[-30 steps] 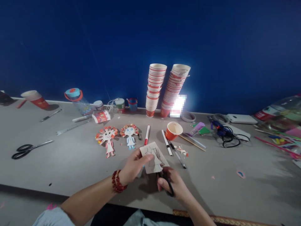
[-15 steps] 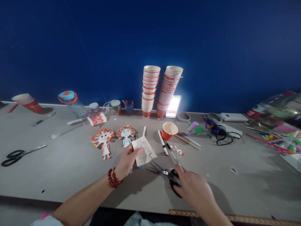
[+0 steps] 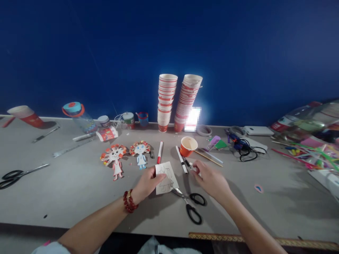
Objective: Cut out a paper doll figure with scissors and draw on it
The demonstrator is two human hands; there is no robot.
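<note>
Two cut-out dolls (image 3: 141, 160), one red and one blue, lie coloured on the counter (image 3: 87, 197), while the drawn figure (image 3: 167, 182) on the card (image 3: 168, 170) looks uncoloured and not yet cut free. The left hand (image 3: 146, 182) pinches that card over the counter, beside the spread scissors (image 3: 183, 196); the right hand (image 3: 212, 179), apart from it, bends over a pen (image 3: 188, 163), though whether it grips the pen cannot be told.

Blue wall (image 3: 106, 42), with two cup stacks (image 3: 167, 102) side by side before it. Left of the stacks, outward: a bucket (image 3: 143, 120), a green jar (image 3: 129, 122), a smaller jar (image 3: 103, 121) and a lidded bottle (image 3: 84, 120). Right: a tape roll (image 3: 205, 134), a white case (image 3: 258, 131) and, at the edge, plastic bottles (image 3: 296, 118).
</note>
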